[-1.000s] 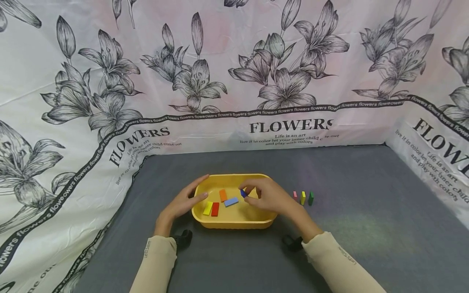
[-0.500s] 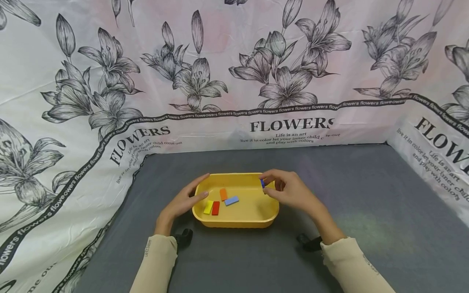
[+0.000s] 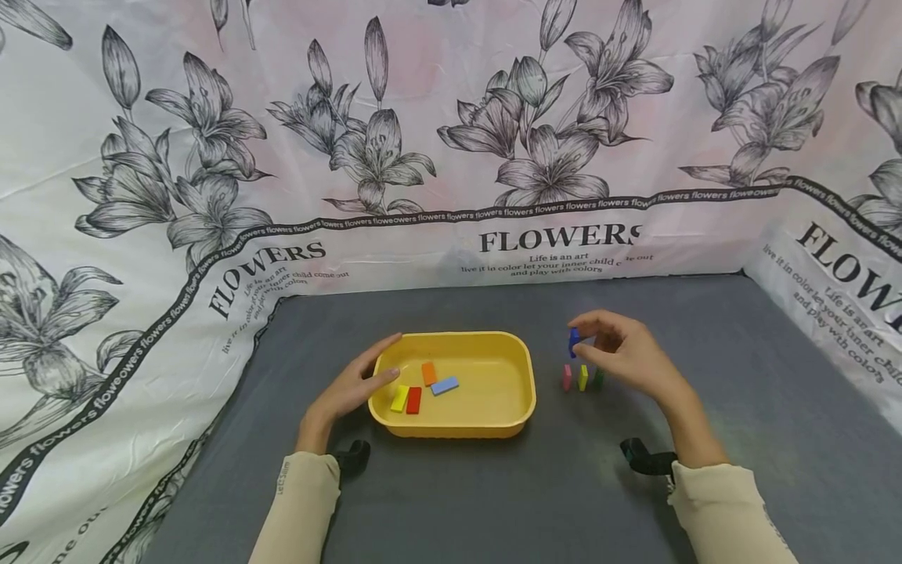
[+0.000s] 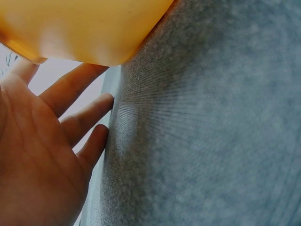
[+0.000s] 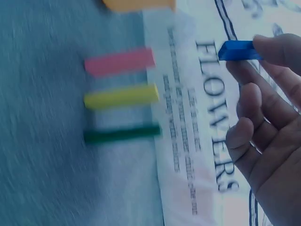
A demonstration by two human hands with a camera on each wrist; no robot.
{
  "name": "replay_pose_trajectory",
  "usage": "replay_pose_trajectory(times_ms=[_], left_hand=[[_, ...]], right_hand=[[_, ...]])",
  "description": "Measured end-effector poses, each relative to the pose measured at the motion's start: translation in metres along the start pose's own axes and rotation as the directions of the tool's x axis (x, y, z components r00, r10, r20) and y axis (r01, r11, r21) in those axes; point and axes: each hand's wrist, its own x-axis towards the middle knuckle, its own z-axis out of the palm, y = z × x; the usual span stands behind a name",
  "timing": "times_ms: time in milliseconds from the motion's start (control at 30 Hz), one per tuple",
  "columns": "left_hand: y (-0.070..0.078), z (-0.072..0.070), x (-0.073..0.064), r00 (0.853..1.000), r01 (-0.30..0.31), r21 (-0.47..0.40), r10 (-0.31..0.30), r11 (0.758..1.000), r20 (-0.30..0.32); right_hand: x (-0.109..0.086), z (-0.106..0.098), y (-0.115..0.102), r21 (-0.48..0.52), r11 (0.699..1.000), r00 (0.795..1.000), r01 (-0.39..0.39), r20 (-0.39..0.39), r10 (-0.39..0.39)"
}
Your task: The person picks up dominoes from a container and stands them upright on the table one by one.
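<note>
My right hand [image 3: 632, 354] pinches a small blue block [image 3: 574, 341] between thumb and fingertips, also seen raised in the right wrist view. Just below it on the table, a pink block [image 3: 567, 377], a yellow block [image 3: 582, 378] and a green block [image 3: 599, 378] stand upright in a row, the green one partly hidden by the hand. At the left end of a yellow plastic tub [image 3: 451, 432] rests my left hand [image 3: 350, 389], its fingers spread and nearly straight, the thumb reaching over the rim.
Inside the tub lie an orange block [image 3: 428, 374], a light blue block [image 3: 445, 385], a red block [image 3: 413, 400] and another yellow block [image 3: 399, 398], all in its left half. Behind the dark grey table [image 3: 451, 501] hangs a flower-printed cloth [image 3: 395, 258].
My right hand has carried the blue block rightward out of the tub, over its right rim, to above the upright row. The left hand and tub stay in place.
</note>
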Motion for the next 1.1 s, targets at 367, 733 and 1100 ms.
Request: replay_pose_trajectory(times_ms=[367, 733, 1100], left_hand=[[0.0, 0.001, -0.001, 1.0, 0.007, -0.012, -0.007, 1.0, 0.005], [-0.001, 0.0, -0.001, 1.0, 0.02, -0.007, -0.019, 1.0, 0.005], [0.0, -0.001, 0.0, 1.0, 0.007, -0.012, -0.007, 1.0, -0.003]], right_hand=[[-0.014, -0.036, 0.025, -0.05, 0.99, 0.991, -0.129, 0.022, 0.13], [-0.017, -0.036, 0.048, -0.038, 0.976, 0.958, -0.213, 0.187, 0.216], [-0.017, -0.03, 0.064, 0.004, 0.973, 0.933, -0.232, 0.283, 0.222]])
